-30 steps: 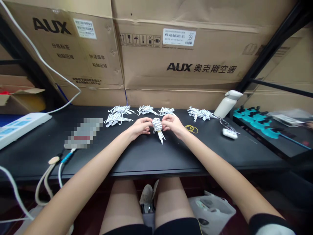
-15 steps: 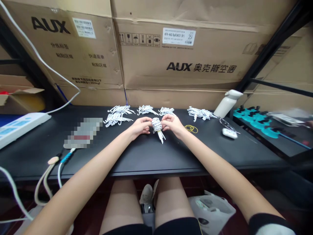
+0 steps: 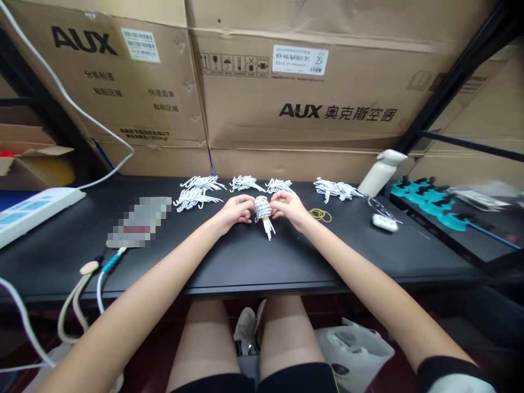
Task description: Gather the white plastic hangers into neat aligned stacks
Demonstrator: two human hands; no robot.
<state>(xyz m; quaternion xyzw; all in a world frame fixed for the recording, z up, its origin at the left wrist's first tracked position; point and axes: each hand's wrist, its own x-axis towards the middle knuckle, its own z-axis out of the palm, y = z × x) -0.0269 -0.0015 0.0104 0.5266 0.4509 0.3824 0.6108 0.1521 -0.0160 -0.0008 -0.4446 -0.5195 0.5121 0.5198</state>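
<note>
Between both hands at mid-table is a bundle of thin white hooks (image 3: 262, 208). Its bent ends cluster at the top and its straight ends point toward me. A bit of yellow shows around its lower middle. My left hand (image 3: 236, 212) pinches the bundle's left side, fingers curled. On the opposite side, my right hand (image 3: 289, 209) grips it with thumb and fingertips. Several yellow rubber bands (image 3: 320, 215) lie just right of my right hand. Behind the hands rest more piles of white hooks (image 3: 244, 183), and another hook pile (image 3: 334, 189) is farther right.
A pale bottle (image 3: 380, 173) stands at back right, near a small white case (image 3: 385, 222). Turquoise-and-black items (image 3: 429, 202) sit far right. On the left are a blurred-out phone-like device (image 3: 141, 224) with a cable and a power strip (image 3: 39, 213). Large cartons (image 3: 295, 131) wall the back.
The straight ends of the bundle have shifted very slightly left. Both hands keep their grip in nearly the same place.
</note>
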